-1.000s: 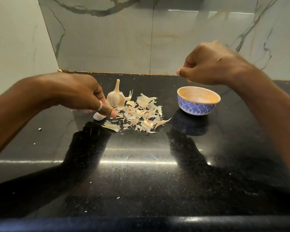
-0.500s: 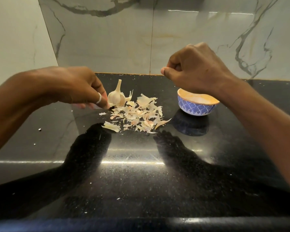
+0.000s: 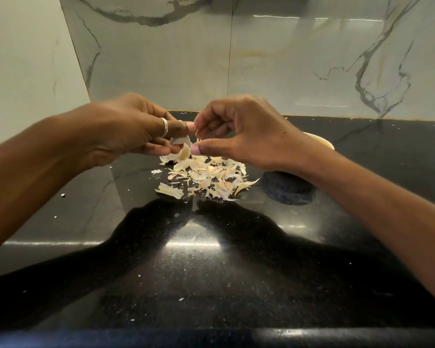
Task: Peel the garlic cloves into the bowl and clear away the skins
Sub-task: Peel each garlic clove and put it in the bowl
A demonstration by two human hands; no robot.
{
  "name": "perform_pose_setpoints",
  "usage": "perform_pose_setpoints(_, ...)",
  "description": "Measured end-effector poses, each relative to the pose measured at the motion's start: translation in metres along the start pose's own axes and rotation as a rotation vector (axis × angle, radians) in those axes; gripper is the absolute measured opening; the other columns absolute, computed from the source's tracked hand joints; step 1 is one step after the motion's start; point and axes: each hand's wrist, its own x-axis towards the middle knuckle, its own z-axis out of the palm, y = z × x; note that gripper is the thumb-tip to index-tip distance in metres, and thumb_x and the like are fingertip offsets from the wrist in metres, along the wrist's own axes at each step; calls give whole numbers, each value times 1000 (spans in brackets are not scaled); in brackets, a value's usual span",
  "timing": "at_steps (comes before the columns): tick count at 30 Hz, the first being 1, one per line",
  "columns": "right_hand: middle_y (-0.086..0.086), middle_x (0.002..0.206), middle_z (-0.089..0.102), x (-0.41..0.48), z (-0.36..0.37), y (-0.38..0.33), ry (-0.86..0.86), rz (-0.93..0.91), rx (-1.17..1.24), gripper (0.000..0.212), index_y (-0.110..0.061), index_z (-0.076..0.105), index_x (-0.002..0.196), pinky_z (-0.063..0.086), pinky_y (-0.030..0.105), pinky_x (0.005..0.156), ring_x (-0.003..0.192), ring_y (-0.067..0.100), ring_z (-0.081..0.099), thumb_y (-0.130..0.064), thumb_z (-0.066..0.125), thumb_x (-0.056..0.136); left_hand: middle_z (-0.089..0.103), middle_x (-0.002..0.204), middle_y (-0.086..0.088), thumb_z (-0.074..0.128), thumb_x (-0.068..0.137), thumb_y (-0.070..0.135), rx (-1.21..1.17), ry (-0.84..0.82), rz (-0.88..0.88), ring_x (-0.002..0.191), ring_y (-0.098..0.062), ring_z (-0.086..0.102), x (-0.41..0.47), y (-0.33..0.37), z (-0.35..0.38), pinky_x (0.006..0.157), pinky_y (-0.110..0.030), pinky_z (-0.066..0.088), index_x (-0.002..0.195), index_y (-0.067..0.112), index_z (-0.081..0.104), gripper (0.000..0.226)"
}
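Both hands meet just above the back edge of the pile of skins [image 3: 206, 179], which lies loosely spread on the black counter [image 3: 211, 272]. The left hand [image 3: 126, 129], with a ring [image 3: 164, 126] on one finger, has its grip closed on a garlic clove [image 3: 180, 141], held between thumb and curled fingers over the pile's back left corner. The right hand [image 3: 249, 136] comes in from the pile's right side with fingers curled. Its thumb and forefinger close on the clove's end, and the thumb tip presses a flap of skin [image 3: 185, 153] peeling off the clove and hanging toward the pile. The bowl [image 3: 324, 143] stands right of the pile, apart from it, mostly hidden behind the right wrist; only a strip of its pale rim shows, with its dark reflection on the counter below. Behind the pile the counter ends at a marble-veined wall [image 3: 261, 59], and the hands hang well short of it. A plain side wall [image 3: 23, 71] closes the corner far left of the pile. In front of the pile a broad stretch of glossy counter, carrying only scattered crumbs and the forearms' reflections, runs to the counter's front edge. The pile's ragged outline reaches furthest at its front left and front right flakes.
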Motion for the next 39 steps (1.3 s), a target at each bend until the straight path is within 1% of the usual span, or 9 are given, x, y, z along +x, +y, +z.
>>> perform_pose_setpoints(5,-1,91,78,0,11,3,74,-25,61,34,-5,72,108,60,20,69,76,3,74,-16,88,81,76,89,-13,80,70,26,-108,11,52,71,-9,72,-3,0,10,59,-12,56,104,-1,72,44)
perform_pose_setpoints(9,-1,81,76,1,13,7,116,-7,-4,23,-9,74,103,63,35,67,68,9,74,-18,85,84,77,78,-8,81,65,29,-148,40,95,75,-12,75,-6,0,15,65,-16,59,93,2,70,40)
perform_pose_setpoints(12,5,80,77,2,9,11,126,58,123,18,-6,73,102,65,41,70,72,18,76,-16,80,89,77,88,-14,77,75,30,-206,34,115,83,-17,77,-5,-1,15,72,-21,61,97,1,71,37)
perform_pose_setpoints(14,9,83,78,2,6,11,135,133,257,17,-4,72,104,65,39,75,76,23,77,-15,77,92,77,96,-15,73,83,28,-253,28,145,86,-16,75,-4,-1,15,77,-24,60,101,3,73,31)
perform_pose_setpoints(18,15,88,76,1,1,8,127,274,538,13,1,68,107,64,31,75,76,22,72,-6,69,96,78,99,-10,71,85,16,-246,22,235,91,-16,75,-6,-2,14,69,-19,60,107,7,74,24)
perform_pose_setpoints(23,21,96,75,0,4,6,88,334,620,12,6,66,109,64,31,77,81,25,75,0,64,98,77,99,-8,81,77,9,-84,69,289,85,-14,74,-5,-9,20,72,-22,60,106,14,75,30)
perform_pose_setpoints(29,25,100,75,1,11,3,84,374,618,6,2,67,102,64,35,84,94,33,76,2,63,98,78,91,-5,82,73,7,-76,153,316,84,-13,75,-5,-15,26,73,-20,60,107,7,72,35)
perform_pose_setpoints(32,22,99,76,1,10,3,70,368,588,11,1,69,103,63,40,87,96,34,76,-7,69,96,78,85,-3,84,69,10,-67,172,320,77,-9,75,-5,-14,28,69,-17,59,101,8,71,34)
perform_pose_setpoints(39,-4,76,77,2,16,10,217,102,58,10,-11,75,98,64,42,71,71,10,75,-18,77,92,77,90,-13,79,82,7,-65,155,270,82,-20,75,-4,-18,31,76,-33,63,98,6,74,16)
